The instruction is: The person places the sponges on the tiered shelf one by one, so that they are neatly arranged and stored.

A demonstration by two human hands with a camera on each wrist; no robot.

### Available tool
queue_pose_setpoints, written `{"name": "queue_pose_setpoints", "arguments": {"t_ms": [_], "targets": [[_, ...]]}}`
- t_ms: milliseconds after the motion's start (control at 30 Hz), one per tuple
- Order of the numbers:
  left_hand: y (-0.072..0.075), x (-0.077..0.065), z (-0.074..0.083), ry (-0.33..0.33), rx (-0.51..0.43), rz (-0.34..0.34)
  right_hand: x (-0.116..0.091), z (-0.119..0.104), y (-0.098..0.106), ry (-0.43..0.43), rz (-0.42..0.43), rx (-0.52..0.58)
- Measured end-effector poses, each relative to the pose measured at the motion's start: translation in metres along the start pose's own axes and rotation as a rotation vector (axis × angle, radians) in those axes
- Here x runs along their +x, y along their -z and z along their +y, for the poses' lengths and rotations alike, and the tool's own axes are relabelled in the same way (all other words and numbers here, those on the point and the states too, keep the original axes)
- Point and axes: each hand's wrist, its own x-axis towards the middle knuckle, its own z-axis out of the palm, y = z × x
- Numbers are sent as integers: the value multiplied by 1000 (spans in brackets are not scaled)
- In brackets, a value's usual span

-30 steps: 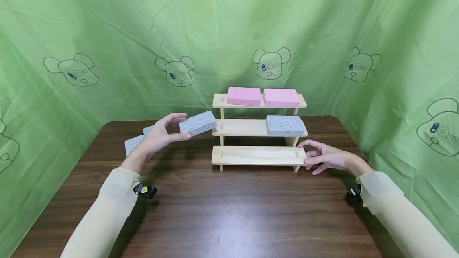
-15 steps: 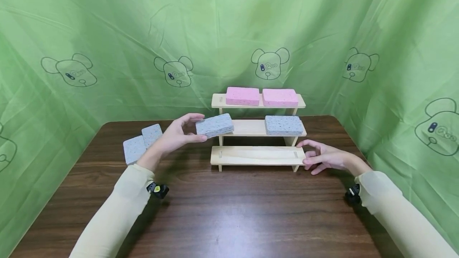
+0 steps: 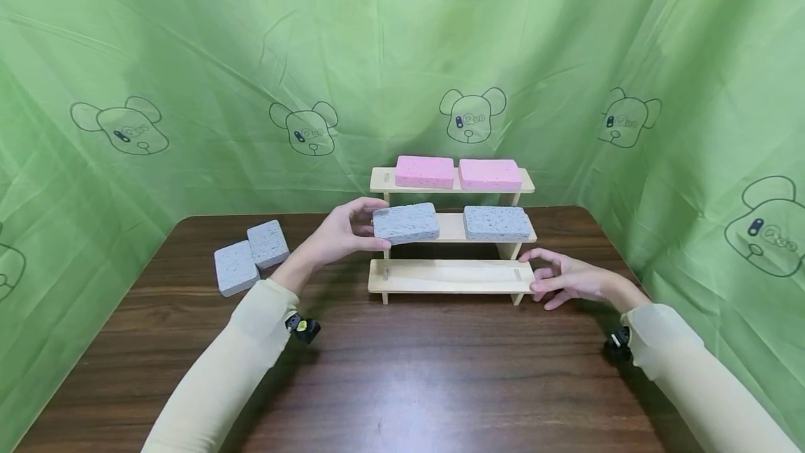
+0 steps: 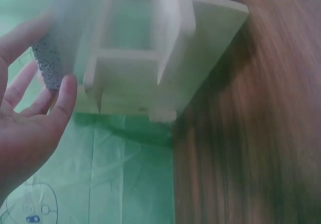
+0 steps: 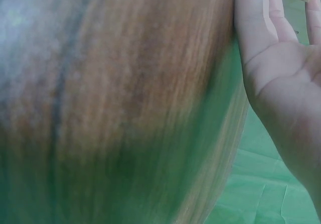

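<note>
Now the left hand (image 3: 342,233), pinching a blue-grey sponge (image 3: 405,223), brings it farther right, to the left part of the middle shelf (image 3: 450,227), apart from a second sponge (image 3: 497,222), so that shelf seems nearly filled, though contact is unclear, while the right hand (image 3: 569,278) grips the wooden rack (image 3: 440,274).

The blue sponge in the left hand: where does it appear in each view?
Head: the blue sponge is near the centre, held by the left hand.
Left wrist: upper left, the blue sponge partly hazy.
Right wrist: not in it.
Shared landmark: the brown tabletop, visible in all three views.
</note>
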Motion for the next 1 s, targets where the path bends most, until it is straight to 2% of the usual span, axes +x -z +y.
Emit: {"name": "queue_pose_setpoints", "arguments": {"t_ms": [333, 733, 1000], "targets": [[-13, 11, 4, 42, -111, -41, -1, 2, 0, 12, 0, -1], [-17, 19, 2, 33, -101, -38, -1, 2, 0, 16, -2, 5], [-20, 21, 1, 19, -82, -4, -1, 0, -1, 0, 14, -1]]}}
